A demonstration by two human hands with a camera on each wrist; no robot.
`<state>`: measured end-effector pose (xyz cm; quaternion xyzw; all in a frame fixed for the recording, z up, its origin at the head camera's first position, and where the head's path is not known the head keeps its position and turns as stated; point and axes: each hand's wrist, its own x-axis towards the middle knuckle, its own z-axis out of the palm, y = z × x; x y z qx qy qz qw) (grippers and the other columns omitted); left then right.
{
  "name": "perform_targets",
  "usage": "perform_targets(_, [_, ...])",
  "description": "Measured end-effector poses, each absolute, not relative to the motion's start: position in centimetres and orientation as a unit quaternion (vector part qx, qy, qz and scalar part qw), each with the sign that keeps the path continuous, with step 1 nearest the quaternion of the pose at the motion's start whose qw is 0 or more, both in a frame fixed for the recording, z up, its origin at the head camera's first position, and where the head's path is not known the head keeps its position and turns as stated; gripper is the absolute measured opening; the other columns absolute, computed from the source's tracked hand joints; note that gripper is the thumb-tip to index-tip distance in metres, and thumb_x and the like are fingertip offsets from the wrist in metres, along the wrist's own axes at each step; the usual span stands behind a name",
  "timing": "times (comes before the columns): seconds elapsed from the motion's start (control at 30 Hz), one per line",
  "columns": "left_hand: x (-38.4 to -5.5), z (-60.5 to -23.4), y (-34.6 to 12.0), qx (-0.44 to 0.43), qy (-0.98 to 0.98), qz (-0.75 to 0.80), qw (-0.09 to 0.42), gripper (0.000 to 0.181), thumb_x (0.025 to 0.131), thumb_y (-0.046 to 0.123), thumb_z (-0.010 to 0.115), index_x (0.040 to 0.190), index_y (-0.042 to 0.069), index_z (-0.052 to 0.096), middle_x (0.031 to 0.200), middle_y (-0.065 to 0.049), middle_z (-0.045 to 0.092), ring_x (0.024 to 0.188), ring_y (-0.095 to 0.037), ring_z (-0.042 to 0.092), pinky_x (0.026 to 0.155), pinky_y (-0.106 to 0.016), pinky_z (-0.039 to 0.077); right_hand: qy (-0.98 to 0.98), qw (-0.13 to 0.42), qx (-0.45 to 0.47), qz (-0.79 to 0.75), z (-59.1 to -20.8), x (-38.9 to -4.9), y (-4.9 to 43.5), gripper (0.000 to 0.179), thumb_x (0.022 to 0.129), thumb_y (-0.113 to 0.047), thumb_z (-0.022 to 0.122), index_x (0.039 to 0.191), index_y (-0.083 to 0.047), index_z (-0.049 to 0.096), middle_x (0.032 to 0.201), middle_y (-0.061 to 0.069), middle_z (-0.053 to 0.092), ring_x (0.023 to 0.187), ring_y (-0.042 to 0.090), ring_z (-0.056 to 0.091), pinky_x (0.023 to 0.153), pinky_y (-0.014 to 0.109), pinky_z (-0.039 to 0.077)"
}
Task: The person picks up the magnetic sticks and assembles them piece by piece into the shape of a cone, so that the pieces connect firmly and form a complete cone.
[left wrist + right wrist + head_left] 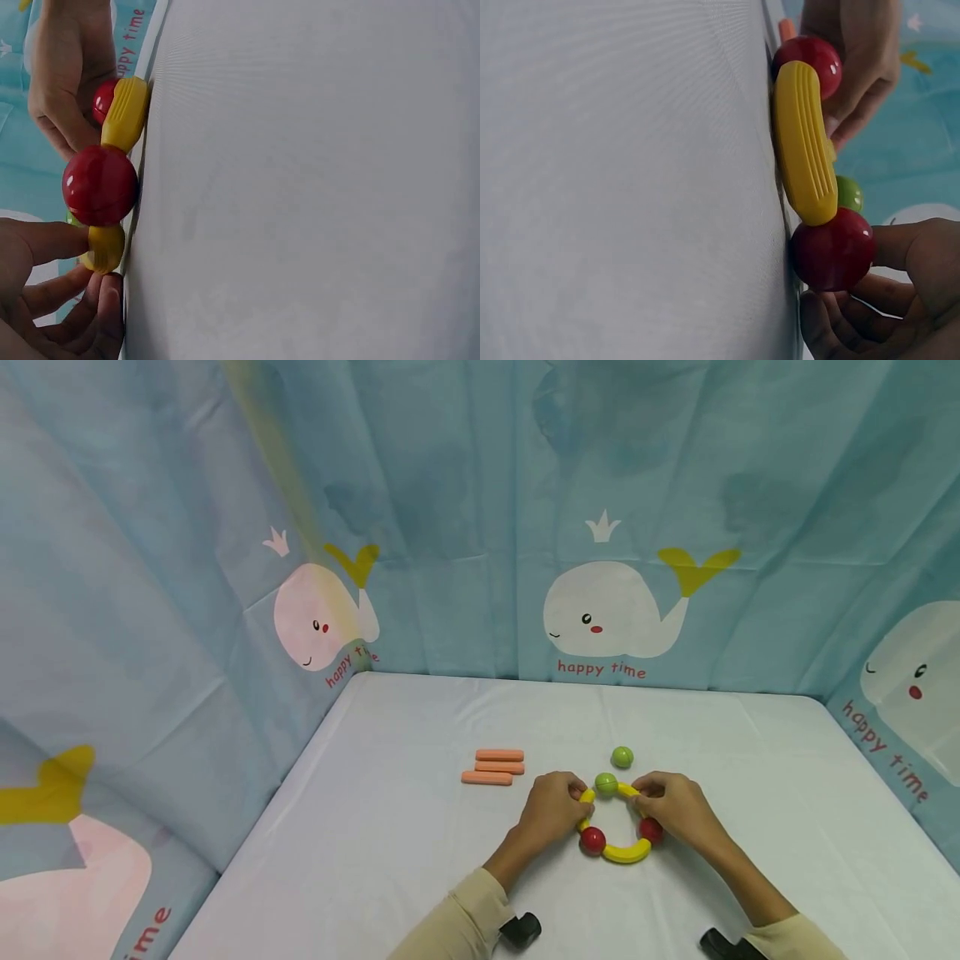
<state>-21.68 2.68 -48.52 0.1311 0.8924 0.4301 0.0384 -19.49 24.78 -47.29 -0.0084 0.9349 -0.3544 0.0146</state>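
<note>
Red and green balls and curved yellow rods form a ring on the white table. My left hand [553, 808] pinches the left yellow rod [106, 249], whose upper end is right by the green ball [607, 785]. On the opposite side, my right hand [678, 810] pinches the right yellow rod [627, 790] between thumb and fingers. One red ball [592, 841] is at the lower left of the ring and another red ball [832, 250] at the lower right. Between these two, the front yellow rod [804, 142] with ridged sides curves along the near side.
Beyond the ring lies a loose green ball [622, 757]. Several straight orange rods [499, 767] lie side by side to the left of it. The white tabletop [360, 827] meets a blue curtain [465, 527] with printed whales at the back and sides.
</note>
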Motion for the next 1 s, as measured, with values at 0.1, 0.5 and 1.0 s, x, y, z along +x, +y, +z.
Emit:
perform_targets(0.1, [-21.72, -48.47, 2.67, 0.129, 0.893, 0.431, 0.011, 0.020, 0.086, 0.012, 0.088, 0.104, 0.007, 0.081, 0.085, 0.005, 0.069, 0.077, -0.004, 0.056, 0.068, -0.019, 0.049, 0.935, 0.013, -0.008, -0.353, -47.38, -19.41, 24.90, 0.025, 0.092, -0.012, 0.078, 0.113, 0.002, 0.076, 0.095, 0.005, 0.072, 0.088, 0.021, 0.062, 0.076, 0.030, 0.058])
perform_targets(0.5, [-22.05, -48.64, 2.57, 0.135, 0.880, 0.456, 0.013, 0.019, 0.090, 0.012, 0.085, 0.108, 0.007, 0.083, 0.091, 0.003, 0.074, 0.082, -0.003, 0.060, 0.072, -0.019, 0.052, 0.932, 0.014, -0.006, -0.362, -47.46, -19.25, 24.86, 0.025, 0.093, -0.012, 0.078, 0.113, 0.002, 0.075, 0.093, 0.004, 0.069, 0.086, 0.020, 0.061, 0.069, 0.023, 0.054])
perform_targets(1.0, [-22.27, -48.52, 2.59, 0.141, 0.881, 0.448, 0.055, 0.024, 0.092, 0.013, 0.083, 0.114, 0.005, 0.081, 0.092, 0.006, 0.071, 0.084, -0.004, 0.058, 0.076, -0.021, 0.052, 0.937, 0.032, -0.010, -0.348, -47.40, -19.57, 24.79, 0.023, 0.093, -0.013, 0.078, 0.111, 0.001, 0.075, 0.091, 0.004, 0.068, 0.085, 0.020, 0.059, 0.070, 0.025, 0.053])
